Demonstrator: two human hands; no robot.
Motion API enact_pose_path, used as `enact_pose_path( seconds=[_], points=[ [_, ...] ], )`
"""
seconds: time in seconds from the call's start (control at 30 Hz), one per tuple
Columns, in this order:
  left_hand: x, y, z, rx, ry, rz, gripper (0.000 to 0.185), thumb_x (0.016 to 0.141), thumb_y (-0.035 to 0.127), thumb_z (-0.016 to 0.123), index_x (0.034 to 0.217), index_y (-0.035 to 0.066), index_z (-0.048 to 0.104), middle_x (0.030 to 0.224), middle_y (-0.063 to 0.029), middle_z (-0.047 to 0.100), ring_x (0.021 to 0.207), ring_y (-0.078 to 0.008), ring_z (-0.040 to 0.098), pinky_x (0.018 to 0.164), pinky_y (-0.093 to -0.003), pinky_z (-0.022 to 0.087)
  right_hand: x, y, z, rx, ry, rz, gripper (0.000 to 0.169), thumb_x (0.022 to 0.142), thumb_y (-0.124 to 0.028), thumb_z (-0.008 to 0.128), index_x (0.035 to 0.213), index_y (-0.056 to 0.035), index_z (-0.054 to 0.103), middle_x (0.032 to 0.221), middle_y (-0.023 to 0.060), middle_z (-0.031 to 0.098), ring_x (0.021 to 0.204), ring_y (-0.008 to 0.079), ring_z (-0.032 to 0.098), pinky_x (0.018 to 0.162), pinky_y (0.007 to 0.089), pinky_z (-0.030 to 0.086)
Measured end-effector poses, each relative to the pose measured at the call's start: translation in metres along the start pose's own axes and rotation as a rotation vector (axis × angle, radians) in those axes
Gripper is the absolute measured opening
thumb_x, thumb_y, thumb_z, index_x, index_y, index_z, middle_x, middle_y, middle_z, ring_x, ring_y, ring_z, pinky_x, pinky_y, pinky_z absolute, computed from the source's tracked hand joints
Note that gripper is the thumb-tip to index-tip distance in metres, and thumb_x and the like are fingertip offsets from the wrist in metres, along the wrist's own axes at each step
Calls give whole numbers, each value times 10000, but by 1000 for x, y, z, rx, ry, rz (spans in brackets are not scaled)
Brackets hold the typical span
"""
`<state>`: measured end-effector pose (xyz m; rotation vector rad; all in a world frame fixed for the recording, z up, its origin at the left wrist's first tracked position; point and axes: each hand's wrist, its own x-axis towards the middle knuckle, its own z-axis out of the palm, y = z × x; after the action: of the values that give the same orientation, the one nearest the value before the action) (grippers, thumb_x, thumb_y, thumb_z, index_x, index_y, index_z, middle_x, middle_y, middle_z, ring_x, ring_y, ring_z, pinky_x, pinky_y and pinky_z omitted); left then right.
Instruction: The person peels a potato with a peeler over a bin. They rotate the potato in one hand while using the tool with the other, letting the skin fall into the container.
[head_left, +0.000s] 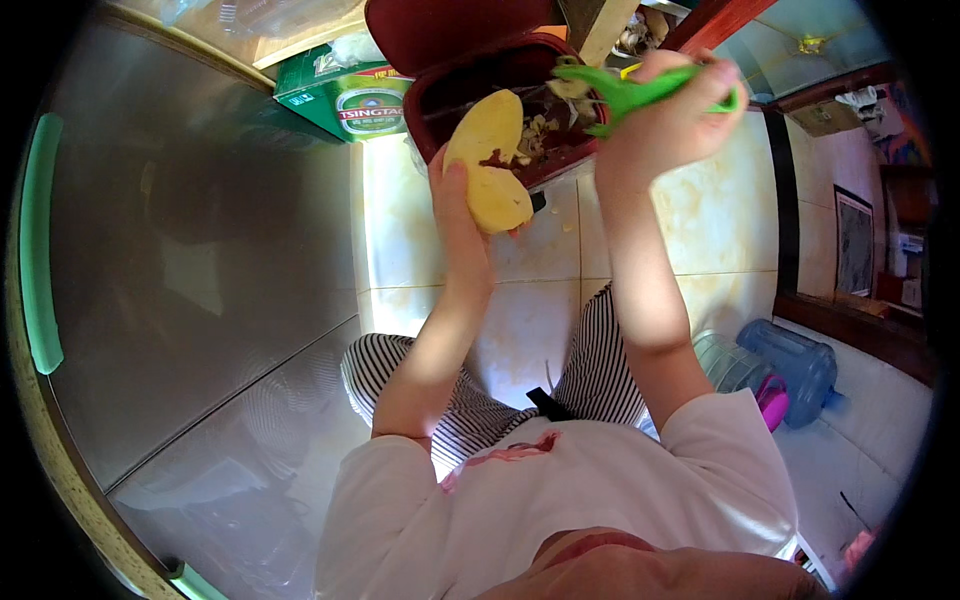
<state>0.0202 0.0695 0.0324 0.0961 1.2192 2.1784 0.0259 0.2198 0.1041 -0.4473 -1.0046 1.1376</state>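
A large peeled, pale yellow potato (491, 161), irregular in shape with a deep notch on one side, is held in my left hand (459, 195). My right hand (679, 124) is closed around the handle of a green peeler (637, 88), raised to the right of the potato and apart from it; its head is blurred. Under and behind both hands stands a dark red bin (551, 172) with its lid (457, 30) tipped back. Peelings and scraps (538, 139) lie inside the bin.
A green beer carton (322, 90) stands left of the bin. Metallic cabinet panels (202, 225) rise at the left. A wooden post (607, 34) is behind the bin. Large plastic water bottles (795, 367) lie at the lower right on the floor.
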Motion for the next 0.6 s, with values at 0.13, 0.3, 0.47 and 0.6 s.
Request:
enact_pose_path(
  seconds=[0.13, 0.3, 0.47, 0.6],
  points=[
    [-2, 7, 3, 4, -6, -26, 459, 947, 423, 353, 1269, 97, 312, 1029, -84, 530, 715, -179, 586, 439, -275, 437, -11, -8, -2, 48, -265, 282, 302, 955, -332, 420, 950, -33, 464, 549, 45, 504, 491, 103, 437, 469, 223, 362],
    [-5, 8, 12, 47, 8, -105, 442, 928, 483, 286, 1132, 123, 443, 925, -46, 584, 678, -172, 575, 499, -305, 422, -29, -5, 9, 99, -470, 503, 312, 957, -340, 447, 936, -33, 499, 541, 37, 512, 482, 72, 437, 468, 198, 353],
    [-8, 5, 5, -43, -36, -111, 434, 918, 472, 271, 1126, 131, 441, 936, -41, 584, 733, -163, 585, 500, -315, 430, -38, 3, 14, 92, -573, 510, 276, 962, -310, 459, 896, -47, 509, 532, 37, 519, 470, 63, 447, 450, 189, 347],
    [-12, 12, 15, -60, 0, -163, 437, 912, 484, 301, 1114, 128, 452, 930, -38, 586, 736, -150, 585, 491, -292, 422, -35, 5, 12, 76, -511, 393, 265, 968, -296, 450, 877, -50, 495, 532, 44, 522, 456, 73, 454, 442, 194, 352]
  ],
)
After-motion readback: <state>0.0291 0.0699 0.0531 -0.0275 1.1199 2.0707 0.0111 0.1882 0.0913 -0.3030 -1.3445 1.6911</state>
